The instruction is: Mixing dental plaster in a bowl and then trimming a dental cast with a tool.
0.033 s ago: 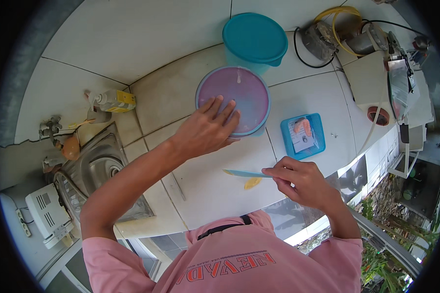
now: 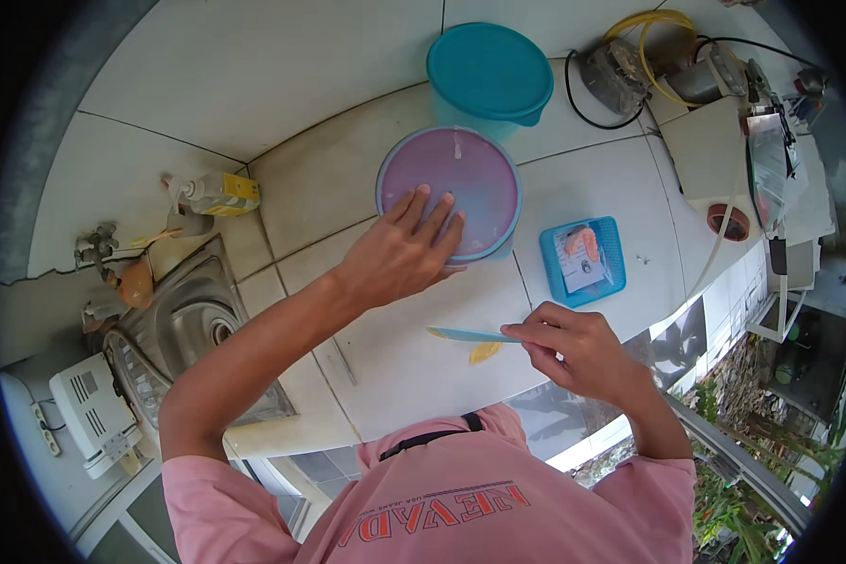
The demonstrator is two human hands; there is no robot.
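Observation:
My left hand [image 2: 399, 246] rests on the purple lid [image 2: 470, 193] of a round tub, fingers spread over its near left part. The thumb is mostly hidden. In my right hand [image 2: 573, 346], a slim light blue spatula [image 2: 470, 334] is pinched between thumb and fingers, its blade pointing left over the counter. Yellowish stuff shows at the blade's tip. Just below the blade lies a small yellow lump [image 2: 484, 352]. Beyond my right hand sits a blue plastic basket [image 2: 614, 246] holding a pink horseshoe-shaped dental piece [image 2: 587, 246] and a printed paper in clear plastic.
A teal-lidded tub [image 2: 491, 73] stands behind the purple one. To the left are a steel sink [image 2: 193, 320], a pump bottle [image 2: 224, 194] and a tap [image 2: 97, 246]. A pale machine [image 2: 710, 155] with hoses stands at right. The white tiled counter [image 2: 414, 343] ends near my body.

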